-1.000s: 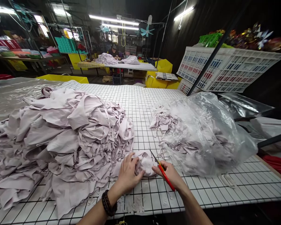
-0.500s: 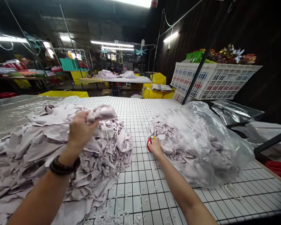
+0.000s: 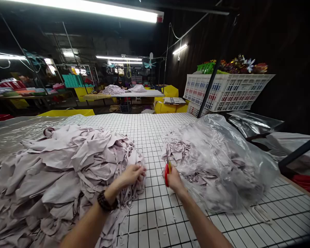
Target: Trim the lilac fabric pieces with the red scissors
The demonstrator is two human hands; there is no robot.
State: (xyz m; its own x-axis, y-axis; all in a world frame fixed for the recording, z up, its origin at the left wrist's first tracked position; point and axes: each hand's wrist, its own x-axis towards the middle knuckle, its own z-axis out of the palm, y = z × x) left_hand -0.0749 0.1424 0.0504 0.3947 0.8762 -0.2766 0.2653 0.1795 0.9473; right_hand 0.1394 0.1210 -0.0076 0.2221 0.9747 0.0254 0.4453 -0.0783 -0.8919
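A big heap of pale lilac fabric pieces [image 3: 57, 172] covers the left of the gridded table [image 3: 150, 134]. My left hand [image 3: 131, 174] rests on the heap's right edge, fingers curled into the cloth strips there. My right hand [image 3: 173, 179] is closed around red-handled scissors [image 3: 167, 170], blades pointing up, just left of a clear plastic bag [image 3: 222, 162] stuffed with more lilac scraps. A dark bead bracelet sits on my left wrist.
Small fabric snippets litter the table near its front edge. White plastic crates [image 3: 227, 91] stand behind the bag at right. Yellow bins [image 3: 170, 103] and another worktable with a seated person [image 3: 121, 84] lie farther back. Clear plastic sheeting [image 3: 12, 129] covers the far left.
My left hand lifted a fabric piece onto the heap, let it go, then dropped to the heap's right edge. My right hand carried the scissors up beside the bag and stayed there.
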